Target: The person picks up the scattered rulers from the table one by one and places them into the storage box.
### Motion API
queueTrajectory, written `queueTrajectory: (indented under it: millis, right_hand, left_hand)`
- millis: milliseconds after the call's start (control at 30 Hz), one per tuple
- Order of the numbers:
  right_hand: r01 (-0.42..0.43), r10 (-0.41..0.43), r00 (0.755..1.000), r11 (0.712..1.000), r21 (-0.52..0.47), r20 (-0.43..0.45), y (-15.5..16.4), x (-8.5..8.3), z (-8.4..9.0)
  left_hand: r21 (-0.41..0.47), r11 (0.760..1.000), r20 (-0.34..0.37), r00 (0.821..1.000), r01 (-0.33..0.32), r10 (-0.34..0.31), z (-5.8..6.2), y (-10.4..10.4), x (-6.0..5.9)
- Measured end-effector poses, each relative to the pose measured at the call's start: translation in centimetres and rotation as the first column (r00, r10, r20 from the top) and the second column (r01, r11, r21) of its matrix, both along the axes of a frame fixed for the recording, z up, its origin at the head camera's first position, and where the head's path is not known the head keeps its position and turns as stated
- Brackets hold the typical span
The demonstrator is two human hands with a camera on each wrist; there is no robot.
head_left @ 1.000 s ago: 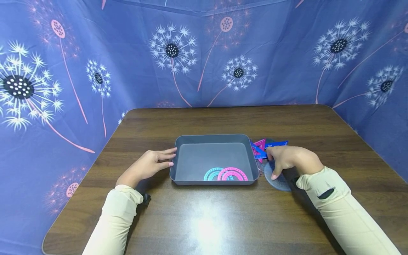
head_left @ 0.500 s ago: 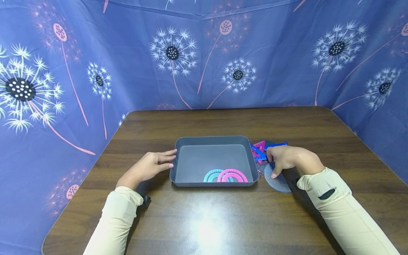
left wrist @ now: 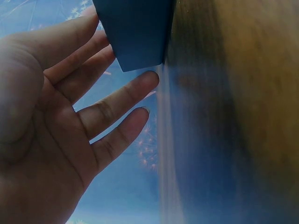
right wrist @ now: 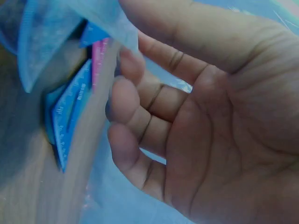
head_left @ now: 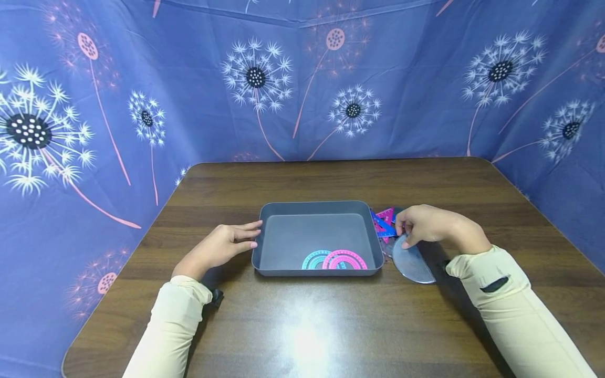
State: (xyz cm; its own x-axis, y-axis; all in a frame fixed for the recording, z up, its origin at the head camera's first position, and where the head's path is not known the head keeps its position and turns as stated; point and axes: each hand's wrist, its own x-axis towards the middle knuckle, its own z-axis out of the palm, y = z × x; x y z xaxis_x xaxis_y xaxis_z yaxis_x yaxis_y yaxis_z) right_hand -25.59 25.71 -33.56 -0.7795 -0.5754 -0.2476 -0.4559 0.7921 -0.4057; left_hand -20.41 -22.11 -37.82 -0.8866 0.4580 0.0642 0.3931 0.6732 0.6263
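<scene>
A grey tray (head_left: 264, 241) sits mid-table with a teal protractor (head_left: 313, 259) and a pink protractor (head_left: 347, 259) lying at its near edge. My left hand (head_left: 222, 244) rests with straight fingers against the tray's left wall (left wrist: 135, 32). My right hand (head_left: 427, 224) pinches a clear bluish half-round protractor (head_left: 412, 262) by its top edge and tilts it up off the table; the same protractor (right wrist: 60, 28) shows in the right wrist view. Just beyond the hand lies a pile of blue and pink rulers and set squares (head_left: 384, 221), whose blue pieces (right wrist: 70, 112) appear beside my fingers.
The brown wooden table (head_left: 331, 325) is walled on three sides by a blue dandelion-print cloth (head_left: 302, 79). The ruler pile lies against the tray's right side.
My right hand has lifted a little and raised the clear protractor from flat on the table onto its edge. The left hand and tray have not moved.
</scene>
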Motion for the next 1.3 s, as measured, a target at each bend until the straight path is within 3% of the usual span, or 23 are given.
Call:
queueTrajectory:
  millis: [200, 467, 867, 1100, 1300]
  right_hand:
    - [-0.022, 0.023, 1.0, 0.997, -0.074, 0.021, 0.6, 0.2, 1.0]
    - [-0.024, 0.026, 0.999, 0.997, -0.067, 0.019, 1.2, 0.4, 1.5]
    - [0.032, -0.026, 0.998, 0.994, -0.109, 0.064, 1.8, 1.5, 3.9]
    - [0.084, -0.092, 0.994, 0.988, -0.127, -0.057, 2.7, 2.4, 5.4]
    - [0.076, -0.11, 0.962, 0.987, -0.143, -0.252, 2.7, 2.8, 6.3]
  left_hand:
    - [-0.004, 1.0, 0.006, 1.0, -0.003, 0.003, 0.0, 0.0, -0.1]
    - [-0.009, 1.0, 0.006, 1.0, -0.001, 0.001, -0.2, 0.0, -0.1]
    - [-0.004, 1.0, -0.006, 1.0, 0.002, -0.002, 0.0, 0.1, -0.1]
    - [-0.01, 1.0, -0.007, 1.0, 0.001, -0.001, 0.0, 0.1, -0.1]
    - [-0.011, 1.0, 0.001, 1.0, -0.006, 0.006, -0.1, 0.1, -0.1]
